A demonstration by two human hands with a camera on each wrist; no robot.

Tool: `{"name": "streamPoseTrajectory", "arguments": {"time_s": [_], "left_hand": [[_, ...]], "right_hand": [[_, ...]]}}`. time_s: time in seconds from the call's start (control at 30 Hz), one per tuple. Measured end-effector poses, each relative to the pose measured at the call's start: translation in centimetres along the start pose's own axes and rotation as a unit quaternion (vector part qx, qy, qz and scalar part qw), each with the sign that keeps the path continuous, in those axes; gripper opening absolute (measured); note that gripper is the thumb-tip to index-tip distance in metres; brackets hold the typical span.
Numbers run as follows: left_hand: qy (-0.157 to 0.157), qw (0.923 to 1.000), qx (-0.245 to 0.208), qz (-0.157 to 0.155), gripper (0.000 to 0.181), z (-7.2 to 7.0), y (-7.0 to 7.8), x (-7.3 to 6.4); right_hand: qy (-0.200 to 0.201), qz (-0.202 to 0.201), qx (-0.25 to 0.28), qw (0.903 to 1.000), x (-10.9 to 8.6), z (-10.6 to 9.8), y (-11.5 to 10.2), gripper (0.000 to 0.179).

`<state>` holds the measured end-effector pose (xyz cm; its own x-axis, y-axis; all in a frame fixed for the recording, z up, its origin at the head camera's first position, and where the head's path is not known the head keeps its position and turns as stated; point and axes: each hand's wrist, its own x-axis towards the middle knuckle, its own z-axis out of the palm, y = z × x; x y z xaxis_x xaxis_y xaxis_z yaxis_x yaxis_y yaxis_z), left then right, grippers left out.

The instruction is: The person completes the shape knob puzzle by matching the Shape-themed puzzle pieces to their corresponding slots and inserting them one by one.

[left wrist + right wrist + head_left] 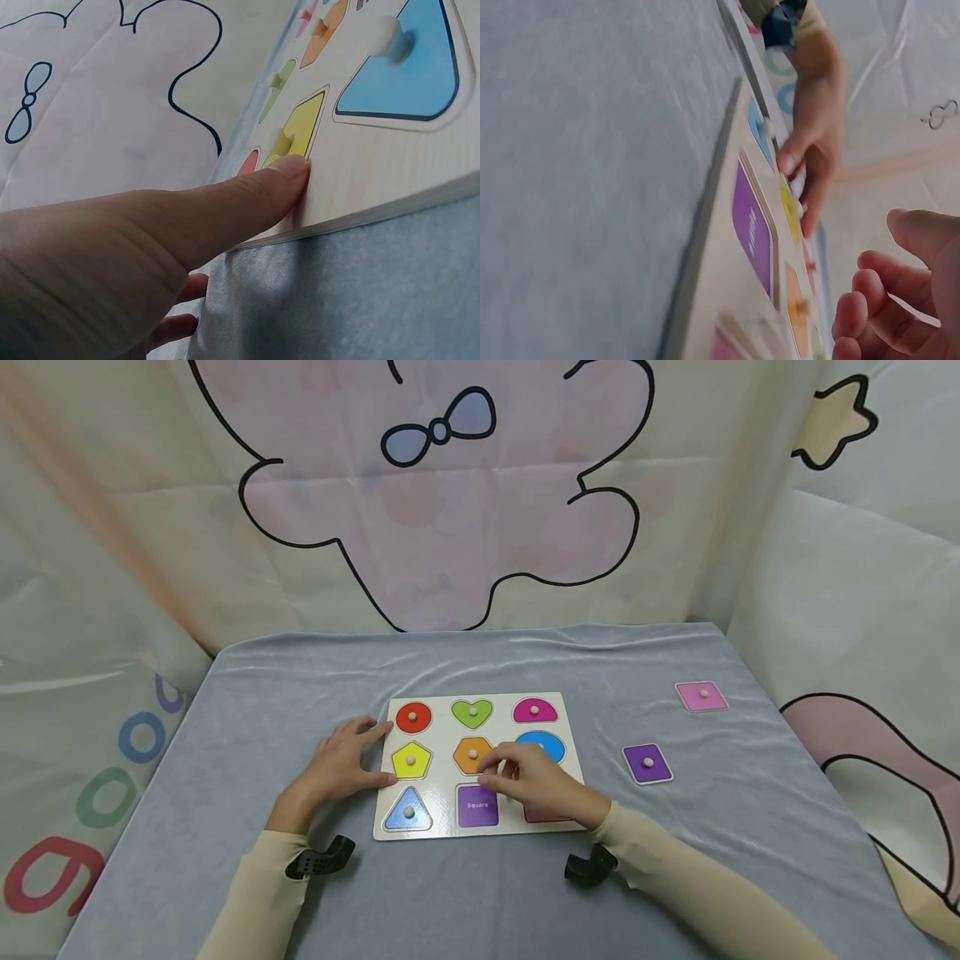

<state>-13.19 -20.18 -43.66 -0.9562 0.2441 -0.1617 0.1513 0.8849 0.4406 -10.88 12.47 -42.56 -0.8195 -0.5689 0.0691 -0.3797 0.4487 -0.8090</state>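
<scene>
A white shape puzzle board (442,810) lies on the cloth, bearing several knobbed pieces. My left hand (337,768) rests at its left edge, thumb on the border by the yellow pentagon (411,762) and forefinger near the red circle (413,717). In the left wrist view the thumb (255,199) presses the board's rim. My right hand (536,772) hovers over the board beside the orange hexagon (468,753); its loosely curled fingers (892,292) hold nothing. Below it shows a bare purple recess printed "Square" (477,810). The hand partly hides a pinkish recess (546,817) and the blue oval (545,743).
On the cloth to the right lie a purple square piece (647,763) and, farther back, a pink four-sided piece (701,696), both with knobs. Grey cloth (465,902) covers the table. A printed curtain (450,527) hangs behind it.
</scene>
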Motion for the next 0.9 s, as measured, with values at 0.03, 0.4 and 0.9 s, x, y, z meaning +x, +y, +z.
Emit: {"name": "streamPoseTrajectory", "arguments": {"time_s": [0.03,0.4,0.9], "left_hand": [[0.000,1.0000,0.000,0.000,0.089,0.0,0.0,0.0],[-0.002,1.0000,0.002,-0.004,0.089,-0.2,0.3,0.0],[-0.002,1.0000,0.000,-0.005,0.089,-0.2,-0.1,0.0]], "right_hand": [[0.005,0.003,-0.002,1.0000,-0.2,-0.4,0.1,0.018],[0.043,0.021,-0.009,0.9988,-1.8,-4.5,2.0,0.018],[0.080,0.060,-0.039,0.9942,-4.8,-9.1,5.1,0.018]]}}
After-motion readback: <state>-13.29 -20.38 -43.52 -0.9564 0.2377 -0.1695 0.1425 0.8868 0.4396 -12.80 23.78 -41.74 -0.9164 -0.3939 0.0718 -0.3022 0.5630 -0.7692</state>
